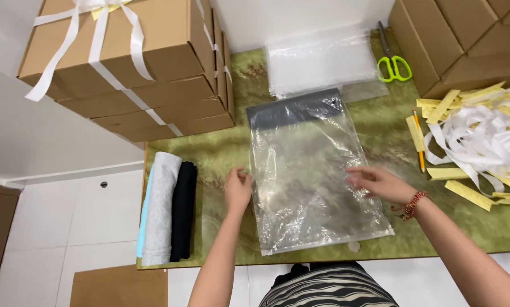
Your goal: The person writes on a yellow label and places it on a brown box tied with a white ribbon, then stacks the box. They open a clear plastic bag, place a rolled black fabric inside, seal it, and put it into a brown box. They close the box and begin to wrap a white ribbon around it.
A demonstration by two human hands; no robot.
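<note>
A clear plastic bag (pixel 306 170) with a dark grey garment inside lies flat on the green table (pixel 221 153), its open end toward me. My left hand (pixel 238 187) pinches the bag's left edge with closed fingers. Resting on the bag's right edge is my right hand (pixel 377 182), its fingers spread flat on the plastic and a red bead bracelet on the wrist.
Folded garments (pixel 166 207) in light blue, grey and black lie at the table's left edge. Stacked cardboard boxes (pixel 135 62) tied with white ribbon stand back left. More clear bags (pixel 320 59) and green scissors (pixel 392 62) lie behind; white ribbon and yellow strips (pixel 482 136) are piled right.
</note>
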